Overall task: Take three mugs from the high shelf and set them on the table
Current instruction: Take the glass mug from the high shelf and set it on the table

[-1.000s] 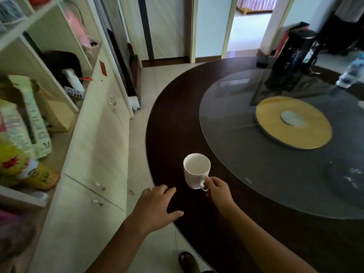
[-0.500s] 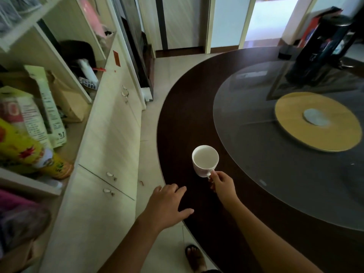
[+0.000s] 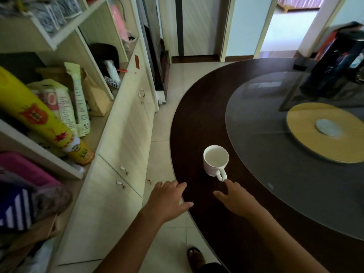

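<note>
A white mug [image 3: 215,162] stands upright on the dark round table [image 3: 197,119], near its left edge, with the handle turned toward me. My right hand [image 3: 236,200] hovers just below the handle, fingers spread, one fingertip almost at the handle and holding nothing. Palm down and empty, my left hand [image 3: 167,200] hangs over the table's rim. The shelf unit [image 3: 65,34] rises on the left; no other mugs are visible on it.
A glass turntable [image 3: 275,174] with a yellow disc [image 3: 325,133] covers the table's middle. A dark appliance [image 3: 334,66] stands at the far right. Yellow bottle [image 3: 39,123], bags and cloth fill the shelves. Low cabinets [image 3: 122,138] line a narrow tiled aisle. My sandalled foot [image 3: 195,259] shows below.
My right hand has let go of the mug's handle and drawn back a little with fingers apart. The mug stays on the table. The view has shifted toward the shelves.
</note>
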Demonstrator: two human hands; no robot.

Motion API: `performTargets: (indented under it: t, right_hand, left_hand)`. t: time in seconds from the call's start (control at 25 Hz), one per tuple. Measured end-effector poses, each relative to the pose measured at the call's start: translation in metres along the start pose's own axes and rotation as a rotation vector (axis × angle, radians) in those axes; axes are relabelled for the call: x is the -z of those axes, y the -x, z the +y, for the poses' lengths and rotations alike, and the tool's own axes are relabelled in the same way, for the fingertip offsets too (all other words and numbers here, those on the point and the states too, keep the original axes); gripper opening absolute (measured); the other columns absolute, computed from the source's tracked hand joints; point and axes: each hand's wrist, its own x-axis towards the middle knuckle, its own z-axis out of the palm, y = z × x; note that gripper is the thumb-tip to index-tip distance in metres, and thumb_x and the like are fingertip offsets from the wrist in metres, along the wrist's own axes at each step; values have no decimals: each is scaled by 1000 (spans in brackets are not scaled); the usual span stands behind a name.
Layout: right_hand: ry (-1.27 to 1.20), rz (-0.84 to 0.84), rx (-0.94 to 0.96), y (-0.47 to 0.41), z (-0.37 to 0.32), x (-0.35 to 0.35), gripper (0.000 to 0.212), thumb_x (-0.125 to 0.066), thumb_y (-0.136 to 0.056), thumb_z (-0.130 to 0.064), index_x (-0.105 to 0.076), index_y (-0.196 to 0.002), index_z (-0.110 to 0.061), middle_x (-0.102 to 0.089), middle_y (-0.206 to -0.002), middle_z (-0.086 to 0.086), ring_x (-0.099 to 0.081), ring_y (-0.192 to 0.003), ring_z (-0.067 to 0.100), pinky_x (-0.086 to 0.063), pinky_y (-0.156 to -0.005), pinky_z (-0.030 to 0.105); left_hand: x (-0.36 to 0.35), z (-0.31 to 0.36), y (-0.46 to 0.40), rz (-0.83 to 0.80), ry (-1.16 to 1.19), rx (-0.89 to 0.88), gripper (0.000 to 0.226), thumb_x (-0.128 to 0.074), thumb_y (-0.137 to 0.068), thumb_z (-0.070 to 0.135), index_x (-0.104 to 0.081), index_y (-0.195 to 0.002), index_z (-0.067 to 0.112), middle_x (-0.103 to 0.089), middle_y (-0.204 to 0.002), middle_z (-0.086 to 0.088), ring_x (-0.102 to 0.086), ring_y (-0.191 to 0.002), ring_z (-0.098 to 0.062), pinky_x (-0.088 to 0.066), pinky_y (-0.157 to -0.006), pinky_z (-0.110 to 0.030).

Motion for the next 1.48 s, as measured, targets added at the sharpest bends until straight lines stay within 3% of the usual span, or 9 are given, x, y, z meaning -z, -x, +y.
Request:
performTargets:
  t: [0.2,0.44,0.56,0.84,0.96,1.12,1.28,1.36,1.48]
  right_hand:
    - [203,-145,260,43,-67,23,61,-51,-87,-49,-35,-139,-22,-52,-136,7,-57,-113,18,-46,-85,27]
    - [407,-41,724,100,-203,37,59,-50,-85,-54,-35,-138,-32,-44,-144,-2,-45,-128,18,-37,-104,36]
    - [414,25,974,141,-269,58,58,-49,-85,-57,-35,-137,-36,-41,-146,-5,-40,-130,16,-33,-106,35]
    - [305,441,1630,274,-415,119,45,-56,-85,-42,-49,-128,-29,-55,-132,1,-54,-113,19,-44,-91,30]
    - [192,578,1810,326,-470,151,48,-57,-85,-43,-48,-130,-28,-53,-134,1,-51,-119,19,-43,-98,35]
    - [58,731,1965,383,-531,199,56,-60,-85,-38,-43,-136,-24,-50,-140,4,-46,-125,20,-36,-102,31]
    - [-43,849,2058,427,-577,235,52,-57,-87,-31,-41,-137,-26,-49,-139,9,-49,-122,26,-41,-100,38]
    - [28,1004,2101,446,-601,249,50,-54,-89,-23,-42,-137,-24,-49,-137,13,-48,-121,29,-41,-100,41]
    - [254,1338,2082,470,-631,260,45,-51,-91,-20,-44,-135,-24,-48,-136,13,-49,-119,32,-44,-95,43]
  left_hand:
    - [32,-25,43,53,-62,107,63,-43,-86,59,-39,-135,19,-53,-131,-6,-50,-117,-24,-35,-99,-40]
    - [121,-71,138,282,-137,336,60,-46,-84,61,-42,-131,22,-52,-131,-5,-48,-118,-26,-35,-97,-40]
    - [182,-83,195,406,-187,435,52,-50,-83,58,-47,-124,26,-54,-127,-3,-48,-118,-24,-34,-97,-39]
    - [349,-82,345,709,-697,622,58,-43,-85,60,-43,-131,26,-54,-127,0,-48,-118,-21,-37,-97,-35]
    - [423,-73,398,865,-939,689,63,-45,-84,58,-36,-138,27,-50,-135,-1,-43,-126,-21,-30,-104,-33]
    - [504,-69,448,994,-1222,779,77,-49,-83,56,-19,-146,24,-29,-153,-8,-23,-141,-23,-15,-115,-41]
    - [552,-84,473,901,-1367,1009,89,-47,-83,59,1,-148,21,-14,-157,-11,-12,-143,-28,-6,-116,-49]
    - [558,-98,475,827,-1429,1104,94,-45,-83,62,9,-147,20,-5,-159,-11,-5,-145,-30,-1,-115,-53]
    - [555,-114,476,857,-1519,1112,98,-45,-81,62,16,-145,20,4,-159,-12,2,-145,-32,3,-115,-52]
